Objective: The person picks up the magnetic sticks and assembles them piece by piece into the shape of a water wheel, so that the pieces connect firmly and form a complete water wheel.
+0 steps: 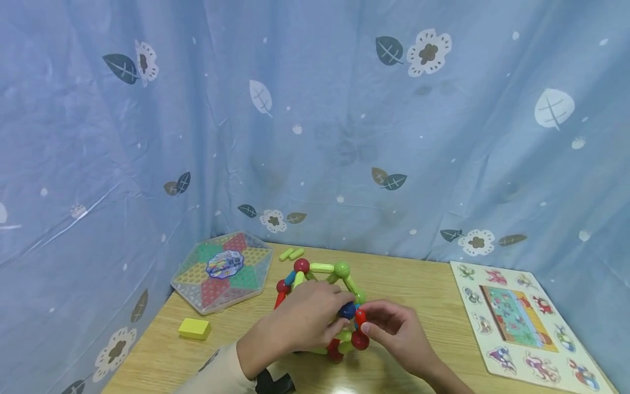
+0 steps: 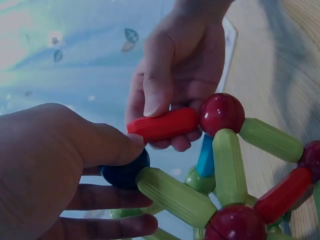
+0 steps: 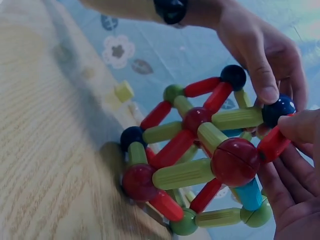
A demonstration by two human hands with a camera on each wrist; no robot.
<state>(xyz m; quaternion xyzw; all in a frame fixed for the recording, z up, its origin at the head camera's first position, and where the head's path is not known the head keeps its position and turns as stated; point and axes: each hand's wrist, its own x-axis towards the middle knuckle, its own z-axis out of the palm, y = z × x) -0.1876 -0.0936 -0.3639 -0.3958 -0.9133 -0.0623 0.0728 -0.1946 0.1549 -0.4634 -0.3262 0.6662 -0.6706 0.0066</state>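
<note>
Low in the centre of the head view, I see my left hand (image 1: 300,323) on the stick-and-ball frame (image 1: 320,273) on the counter (image 1: 418,284), right hand (image 1: 394,328) beside it. Left wrist view: right fingers (image 2: 155,85) pinch a red stick (image 2: 162,125), its long axis level, free end meeting my left thumb on the blue ball (image 2: 125,172). Right wrist view: that ball (image 3: 279,110) sits upper right, pinched.

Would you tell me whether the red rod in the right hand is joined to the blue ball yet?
Not yet: red rod is attached to red ball, its free end just short of blue ball.
</note>
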